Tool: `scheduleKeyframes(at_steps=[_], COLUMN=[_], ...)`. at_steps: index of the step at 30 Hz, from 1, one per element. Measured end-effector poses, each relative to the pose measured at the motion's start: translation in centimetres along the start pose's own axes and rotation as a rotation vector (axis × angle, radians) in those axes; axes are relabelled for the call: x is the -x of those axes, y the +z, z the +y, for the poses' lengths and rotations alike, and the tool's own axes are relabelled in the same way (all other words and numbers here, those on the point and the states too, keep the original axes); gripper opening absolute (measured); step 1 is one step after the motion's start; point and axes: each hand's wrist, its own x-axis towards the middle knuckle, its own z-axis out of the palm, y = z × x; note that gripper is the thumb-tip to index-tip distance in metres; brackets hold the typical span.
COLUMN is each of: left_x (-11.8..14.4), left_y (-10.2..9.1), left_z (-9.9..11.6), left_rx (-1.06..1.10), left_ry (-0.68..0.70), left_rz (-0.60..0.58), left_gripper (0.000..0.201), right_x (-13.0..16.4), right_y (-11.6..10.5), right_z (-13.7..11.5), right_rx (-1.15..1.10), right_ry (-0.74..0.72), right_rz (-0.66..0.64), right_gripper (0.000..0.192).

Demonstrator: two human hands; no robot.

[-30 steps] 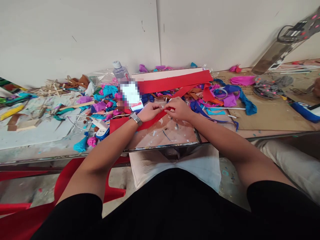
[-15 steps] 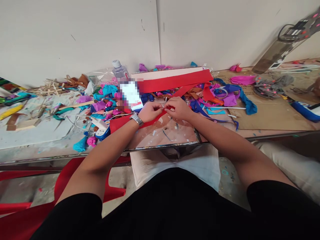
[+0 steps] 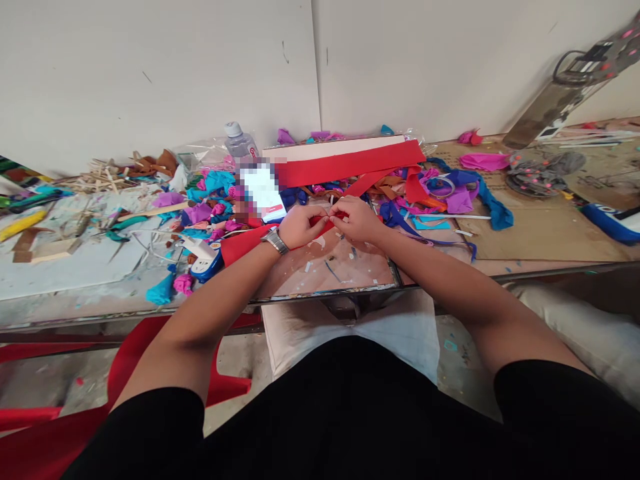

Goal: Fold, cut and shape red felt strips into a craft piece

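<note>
In the head view my left hand, below a metal wristwatch, is closed in a pinch on a red crepe paper strip. My right hand pinches the same strip, its fingertips meeting those of the left. The strip runs out to the left under my left wrist. Part of it shows red between and behind the fingers; the pinched spot itself is mostly hidden. Just beyond the hands lie a narrow red strip and a wide flat red sheet.
Crumpled coloured paper pieces spread behind and left of the hands. A lit phone leans near a clear bottle. A blue power strip sits by my left forearm. Cardboard covers the right side. Wooden sticks pile far left.
Both hands stay at nearly the same spot, with small finger shifts. The strip's stretch below my left hand has risen and now shows less against the table.
</note>
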Motion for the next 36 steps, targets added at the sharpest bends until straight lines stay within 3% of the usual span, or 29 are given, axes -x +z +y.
scheduleKeyframes(at_steps=[8, 17, 28, 36], left_x=[0.0, 0.0, -0.1, -0.2], left_y=[0.3, 0.3, -0.6, -0.7], left_z=[-0.2, -0.6, 0.2, -0.3], left_rx=[-0.062, -0.082, 0.005, 0.015], left_ry=[0.041, -0.005, -0.058, -0.109], left_rz=[0.011, -0.033, -0.079, -0.055], left_gripper=[0.032, 0.035, 0.03, 0.025], right_x=[0.2, 0.2, 0.1, 0.1], right_y=[0.4, -0.1, 0.2, 0.2], right_z=[0.0, 0.2, 0.3, 0.4], right_rx=[-0.008, 0.002, 0.06, 0.045], right_ry=[0.021, 0.007, 0.015, 0.012], right_rz=[-0.017, -0.043, -0.082, -0.068], right_gripper=[0.01, 0.018, 0.007, 0.007])
